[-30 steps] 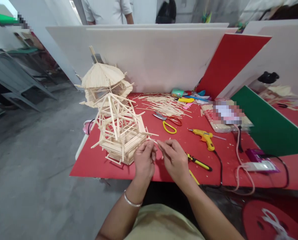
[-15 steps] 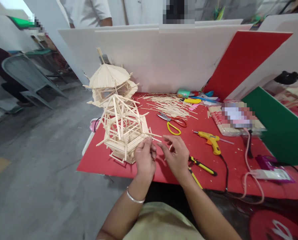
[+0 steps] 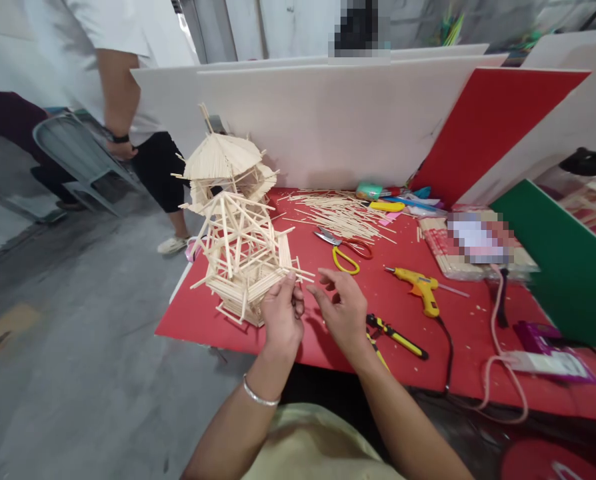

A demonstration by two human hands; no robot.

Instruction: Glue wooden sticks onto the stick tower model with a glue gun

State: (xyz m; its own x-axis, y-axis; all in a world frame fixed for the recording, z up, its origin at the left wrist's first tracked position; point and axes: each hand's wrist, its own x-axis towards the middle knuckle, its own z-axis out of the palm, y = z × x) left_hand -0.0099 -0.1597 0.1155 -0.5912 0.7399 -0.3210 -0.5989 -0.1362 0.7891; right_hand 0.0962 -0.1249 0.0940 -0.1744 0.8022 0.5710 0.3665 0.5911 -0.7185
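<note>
Stick frame [image 3: 258, 285] sat left. Left hand [image 3: 282, 312] curled at its right edge; couldn't tell if clamped on a protruding stick [image 3: 305, 272]. Right hand [image 3: 343, 310] hung beside, fingers apart. Probably stick-fitting; next called for steady alignment.

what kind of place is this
Probably a craft workshop or shared work area: a part-built stick model stands on a red tabletop with a yellow glue gun, scissors and a heap of loose sticks.
</note>
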